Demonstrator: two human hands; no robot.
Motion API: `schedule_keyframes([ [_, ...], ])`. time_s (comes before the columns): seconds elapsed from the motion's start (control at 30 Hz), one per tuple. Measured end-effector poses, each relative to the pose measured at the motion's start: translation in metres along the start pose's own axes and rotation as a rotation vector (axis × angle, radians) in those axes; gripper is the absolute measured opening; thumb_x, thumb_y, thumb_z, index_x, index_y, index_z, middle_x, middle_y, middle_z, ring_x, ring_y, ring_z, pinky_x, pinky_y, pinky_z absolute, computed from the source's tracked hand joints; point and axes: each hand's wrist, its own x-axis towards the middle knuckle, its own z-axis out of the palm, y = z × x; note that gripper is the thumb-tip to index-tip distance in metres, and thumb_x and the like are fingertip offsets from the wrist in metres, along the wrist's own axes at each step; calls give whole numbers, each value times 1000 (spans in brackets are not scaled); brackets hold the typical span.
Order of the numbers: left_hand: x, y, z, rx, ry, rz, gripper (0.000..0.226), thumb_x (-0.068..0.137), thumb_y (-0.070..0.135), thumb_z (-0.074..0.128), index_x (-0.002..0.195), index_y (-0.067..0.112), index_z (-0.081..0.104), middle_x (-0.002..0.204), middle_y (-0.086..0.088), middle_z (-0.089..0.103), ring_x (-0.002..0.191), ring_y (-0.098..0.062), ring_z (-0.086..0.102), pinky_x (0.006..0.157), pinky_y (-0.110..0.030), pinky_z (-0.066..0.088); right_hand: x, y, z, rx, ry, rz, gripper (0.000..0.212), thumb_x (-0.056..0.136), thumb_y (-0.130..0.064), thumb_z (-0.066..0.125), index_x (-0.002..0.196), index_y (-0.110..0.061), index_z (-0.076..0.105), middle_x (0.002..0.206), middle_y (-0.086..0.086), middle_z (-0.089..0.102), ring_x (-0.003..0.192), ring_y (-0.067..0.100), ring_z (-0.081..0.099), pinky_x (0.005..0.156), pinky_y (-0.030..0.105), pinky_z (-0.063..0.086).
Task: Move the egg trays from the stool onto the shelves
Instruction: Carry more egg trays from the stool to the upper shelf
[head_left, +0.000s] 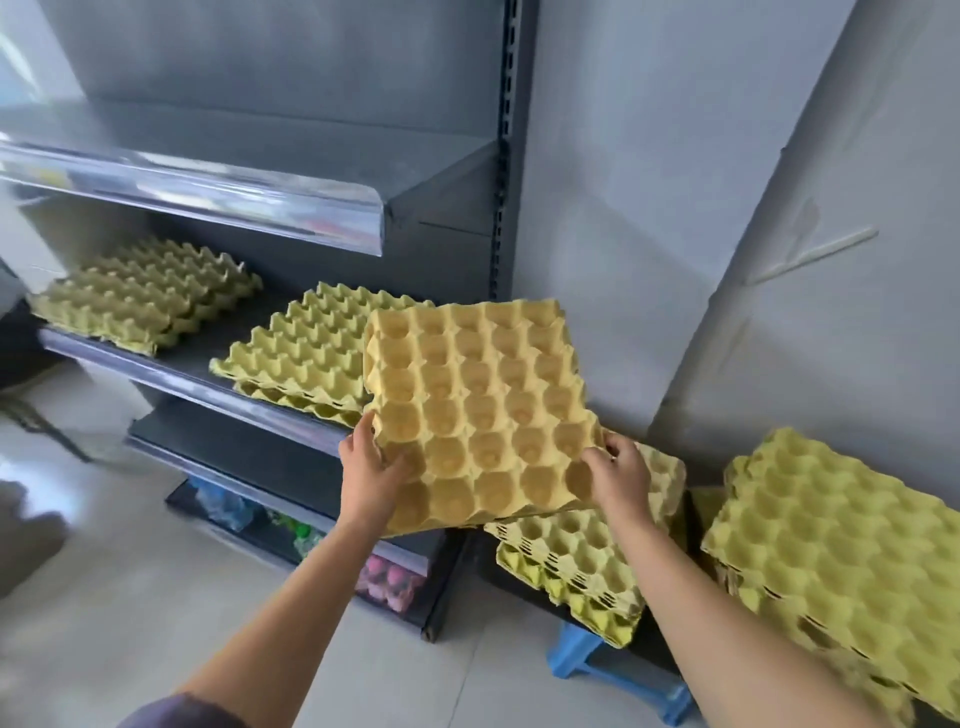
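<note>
I am holding one egg tray (478, 410) tilted, my left hand (371, 467) and right hand (621, 475) each curling round a near corner. It is hovering above the stack (582, 561) on the blue stool (618, 670), overlapping the right-hand pile (301, 353) on the middle shelf (197, 387).

Warm orange-yellow on the held tray (483, 410), dimpled in a grid of round cups. Paler yellow-green on the shelf trays (296, 353) and the stool stack (576, 561). Bright blue stool (613, 670). Dark grey shelves (244, 447), pink items (389, 577) down low.
</note>
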Motion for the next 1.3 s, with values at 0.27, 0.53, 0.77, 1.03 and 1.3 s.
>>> schedule_keyframes([
  [0.27, 9, -19, -89, 41, 221, 23, 65, 88, 9, 60, 144, 16, 29, 140, -12, 31, 126, -23, 38, 97, -24, 27, -17, -48, 94, 2, -155, -134, 32, 81, -14, 64, 112, -7, 60, 106, 8, 63, 93, 22, 59, 77, 32, 46],
  [0.53, 16, -49, -175, 102, 480, -58, 65, 86, 10, 61, 143, 15, 32, 135, -12, 36, 112, -19, 43, 93, -26, 31, -39, -89, 188, -81, -415, -342, 48, 90, -26, 59, 132, -6, 49, 125, 7, 54, 113, 20, 53, 94, 36, 45],
  [0.77, 26, -90, -247, 105, 623, -152, 61, 85, 9, 60, 141, 12, 36, 128, -16, 41, 114, -28, 46, 93, -31, 34, -71, -124, 275, -144, -527, -461, 55, 91, -32, 58, 136, -5, 45, 134, 11, 51, 126, 26, 46, 105, 44, 39],
  [1.03, 77, -140, -372, 124, 704, -164, 62, 85, 5, 59, 141, 6, 34, 130, -21, 41, 122, -32, 40, 102, -41, 33, -127, -181, 415, -138, -557, -509, 52, 90, -28, 59, 135, -5, 47, 130, 11, 53, 124, 26, 47, 104, 39, 38],
  [1.3, 153, -150, -493, 98, 756, -21, 62, 82, -1, 62, 139, 5, 38, 129, -21, 45, 123, -32, 41, 98, -34, 34, -176, -254, 518, -62, -438, -579, 56, 79, -40, 53, 125, -8, 55, 117, 6, 56, 111, 22, 52, 95, 39, 44],
])
